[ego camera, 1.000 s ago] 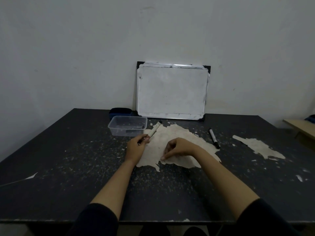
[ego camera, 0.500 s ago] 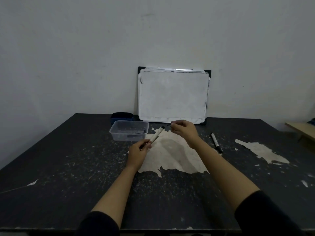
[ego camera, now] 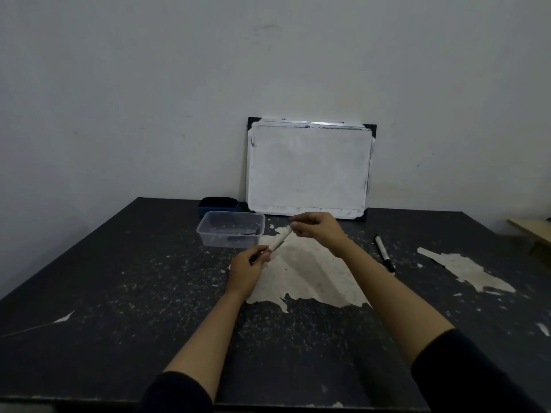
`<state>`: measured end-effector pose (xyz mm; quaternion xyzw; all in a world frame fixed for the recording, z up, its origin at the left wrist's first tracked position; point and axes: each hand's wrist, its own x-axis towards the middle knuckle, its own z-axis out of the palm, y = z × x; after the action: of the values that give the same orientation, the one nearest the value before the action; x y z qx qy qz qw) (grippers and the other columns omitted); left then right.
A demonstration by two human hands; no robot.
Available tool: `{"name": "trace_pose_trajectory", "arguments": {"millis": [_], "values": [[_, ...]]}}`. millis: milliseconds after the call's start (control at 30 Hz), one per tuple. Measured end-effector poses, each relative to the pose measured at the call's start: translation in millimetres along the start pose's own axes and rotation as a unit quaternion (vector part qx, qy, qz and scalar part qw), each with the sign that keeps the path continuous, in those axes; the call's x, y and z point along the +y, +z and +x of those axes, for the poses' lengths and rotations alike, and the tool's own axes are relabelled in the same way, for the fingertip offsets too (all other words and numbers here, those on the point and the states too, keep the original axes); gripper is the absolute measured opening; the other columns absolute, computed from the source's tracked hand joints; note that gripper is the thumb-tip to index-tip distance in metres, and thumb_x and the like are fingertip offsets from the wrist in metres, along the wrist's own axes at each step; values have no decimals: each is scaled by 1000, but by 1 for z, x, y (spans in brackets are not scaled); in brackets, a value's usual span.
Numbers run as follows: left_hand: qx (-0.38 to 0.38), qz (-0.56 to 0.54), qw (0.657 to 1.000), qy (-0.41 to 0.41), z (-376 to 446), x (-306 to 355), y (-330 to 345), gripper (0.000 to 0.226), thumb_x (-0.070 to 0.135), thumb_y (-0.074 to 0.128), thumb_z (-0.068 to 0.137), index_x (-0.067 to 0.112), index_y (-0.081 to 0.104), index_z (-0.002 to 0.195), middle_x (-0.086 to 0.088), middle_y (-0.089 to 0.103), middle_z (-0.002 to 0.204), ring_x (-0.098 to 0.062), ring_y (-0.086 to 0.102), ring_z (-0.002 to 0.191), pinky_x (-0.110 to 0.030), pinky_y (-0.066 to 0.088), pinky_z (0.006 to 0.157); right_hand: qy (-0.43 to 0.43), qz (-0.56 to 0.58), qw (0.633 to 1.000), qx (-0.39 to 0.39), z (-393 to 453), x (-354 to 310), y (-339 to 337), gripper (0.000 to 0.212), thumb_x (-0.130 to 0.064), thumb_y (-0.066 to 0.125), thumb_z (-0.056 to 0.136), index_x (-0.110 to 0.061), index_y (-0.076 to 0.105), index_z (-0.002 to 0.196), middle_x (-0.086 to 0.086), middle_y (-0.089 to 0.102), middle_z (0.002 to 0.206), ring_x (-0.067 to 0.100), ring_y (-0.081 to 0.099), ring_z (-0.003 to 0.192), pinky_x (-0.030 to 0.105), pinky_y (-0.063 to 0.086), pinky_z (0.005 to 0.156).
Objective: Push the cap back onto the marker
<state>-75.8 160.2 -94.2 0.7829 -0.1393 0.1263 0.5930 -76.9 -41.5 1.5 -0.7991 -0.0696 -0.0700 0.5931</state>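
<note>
Since a second ago the right hand has lifted off the pale bare patch on the tabletop and come up to the far end of the marker, which the left hand has kept hold of throughout.

Taking the whiteboard as the landmark: it leans against the wall at the far edge of the tabletop, propped upright so its face is turned toward the person. The tabletop in front of it is dark and worn, with a large peeled patch directly before the board and a smaller one off to the board's right. A clear plastic container sits just in front of the board's left corner, with a dark blue object behind it (too dim to name for certain). A second black marker lies loose in front of the board's right corner.

Both hands meet a little before the board's lower edge, above the patch. Left fingers are curled round the marker's near end, holding it slanted up and away; right fingertips pinch its far tip. That two-ended grip reads as steadying the barrel with one hand while the other works the cap end, though the cap itself is too small to make out.
</note>
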Motion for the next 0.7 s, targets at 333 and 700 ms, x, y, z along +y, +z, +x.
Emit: {"name": "trace_pose_trajectory", "arguments": {"millis": [333,700], "values": [[16,-21,1000,-13,1,-1,0,24,10,57,94,9,68,116,-3,70,91,-13,65,81,-16,55,69,-42,-57,997,40,4,-2,7,23,-5,73,85,4,75,106,23,75,97,21,71,80,21,61,78],[55,21,998,-12,3,1,0,27,3,55,93,-1,67,117,-11,72,97,-10,59,77,-3,48,67,7,-96,993,68,13,-10,17,22,-13,80,80,3,79,94,22,73,78,20,66,65,31,62,76]]}}
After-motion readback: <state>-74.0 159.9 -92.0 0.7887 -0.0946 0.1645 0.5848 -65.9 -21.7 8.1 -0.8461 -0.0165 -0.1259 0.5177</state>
